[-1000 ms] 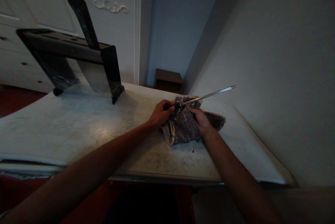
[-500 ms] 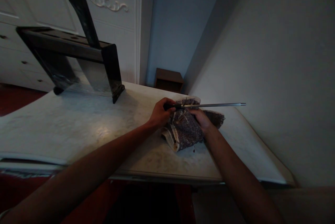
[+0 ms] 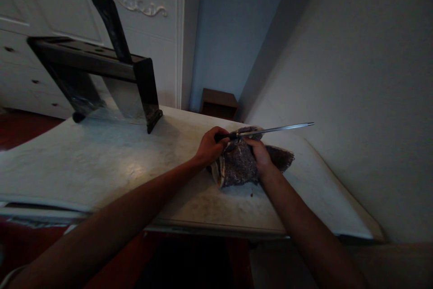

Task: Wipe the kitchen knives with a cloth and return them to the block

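My left hand (image 3: pixel 211 145) is closed round the black handle of a sharpening steel (image 3: pixel 287 127), whose thin metal rod points right and tilts slightly upward. Below the steel, my right hand (image 3: pixel 260 153) grips a dark, rough-textured cloth (image 3: pixel 241 165) with pale edges. The cloth is bunched near the handle, and one end sticks out to the right of my right wrist. Some of my right fingers are hidden in its folds. Both hands are close together over the pale tabletop (image 3: pixel 111 167).
A black knife block (image 3: pixel 144 72) with clear sides stands at the back left, a large knife (image 3: pixel 113 27) upright in it. A small brown box-shaped shelf (image 3: pixel 219 99) is beyond the table. The wall (image 3: pixel 365 99) rises along the right side. A crumb (image 3: pixel 251 194) lies near the cloth.
The steel's tip has swung upward, so the rod now slants. The cloth has shifted and turned a little with my hands. My grip on both stays the same.
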The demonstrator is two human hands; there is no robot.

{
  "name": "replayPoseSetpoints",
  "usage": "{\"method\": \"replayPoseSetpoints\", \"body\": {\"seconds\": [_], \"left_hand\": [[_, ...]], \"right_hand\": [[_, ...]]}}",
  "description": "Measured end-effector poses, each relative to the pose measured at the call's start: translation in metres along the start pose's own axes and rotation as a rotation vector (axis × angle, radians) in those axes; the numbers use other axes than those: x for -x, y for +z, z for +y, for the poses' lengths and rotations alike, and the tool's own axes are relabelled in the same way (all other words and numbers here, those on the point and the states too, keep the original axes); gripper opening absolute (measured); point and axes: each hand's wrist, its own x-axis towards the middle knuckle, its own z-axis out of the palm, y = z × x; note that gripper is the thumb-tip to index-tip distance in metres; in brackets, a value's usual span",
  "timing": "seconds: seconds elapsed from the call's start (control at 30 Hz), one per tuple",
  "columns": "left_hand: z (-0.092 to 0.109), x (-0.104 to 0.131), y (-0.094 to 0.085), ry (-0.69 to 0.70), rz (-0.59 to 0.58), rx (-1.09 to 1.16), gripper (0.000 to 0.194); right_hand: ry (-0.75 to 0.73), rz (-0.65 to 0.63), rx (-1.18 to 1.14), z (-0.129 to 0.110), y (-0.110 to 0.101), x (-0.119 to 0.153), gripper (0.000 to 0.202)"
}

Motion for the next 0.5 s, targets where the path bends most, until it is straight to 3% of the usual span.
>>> {"method": "replayPoseSetpoints", "body": {"seconds": [0.13,0.37,0.5], "left_hand": [[0.0009,0.0006,0.0006,-0.032,-0.001,0.034,0.011],[-0.0068,0.0,0.0001,-0.119,-0.011,0.088,0.01],[-0.0073,0.0013,0.0007,-0.155,-0.04,0.162,0.018]], "right_hand": [[-0.084,0.043,0.015,0.0012,-0.0035,-0.0051,0.017],[0.04,0.09,-0.093,-0.0046,-0.0081,-0.0075,0.013],[0.103,0.001,-0.106,-0.006,-0.0045,-0.0026,0.016]]}}
